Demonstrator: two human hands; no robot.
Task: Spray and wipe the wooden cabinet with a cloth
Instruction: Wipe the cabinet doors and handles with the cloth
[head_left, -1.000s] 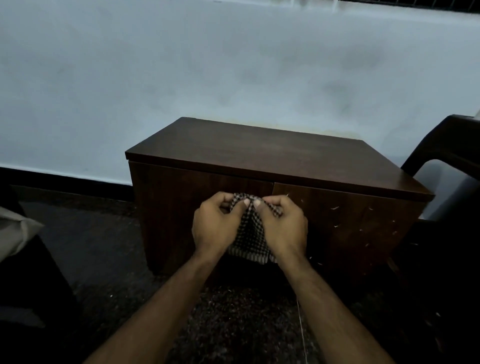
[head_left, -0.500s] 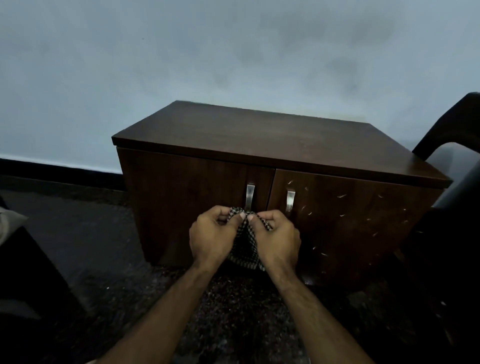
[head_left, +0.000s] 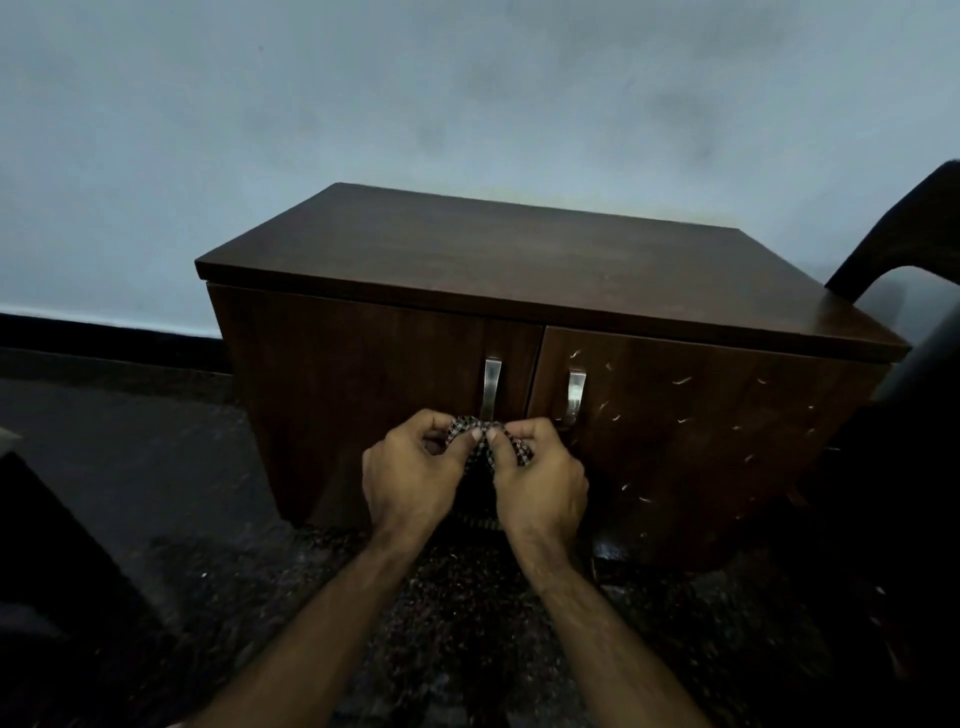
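Both hands, left hand (head_left: 410, 475) and right hand (head_left: 540, 480), pinched the checked cloth (head_left: 480, 434) between them. It hung before the wooden cabinet (head_left: 363, 374), just below its door handles (head_left: 491, 387).

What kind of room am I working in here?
Probably a room in a home or small office: a low wooden cabinet with two doors and metal handles stands against a plain painted wall, with a dark chair beside it.

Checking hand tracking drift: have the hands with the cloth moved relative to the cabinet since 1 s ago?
Yes. Left hand, right hand and cloth now sit lower against the cabinet front; both handles, hidden before, show above them.
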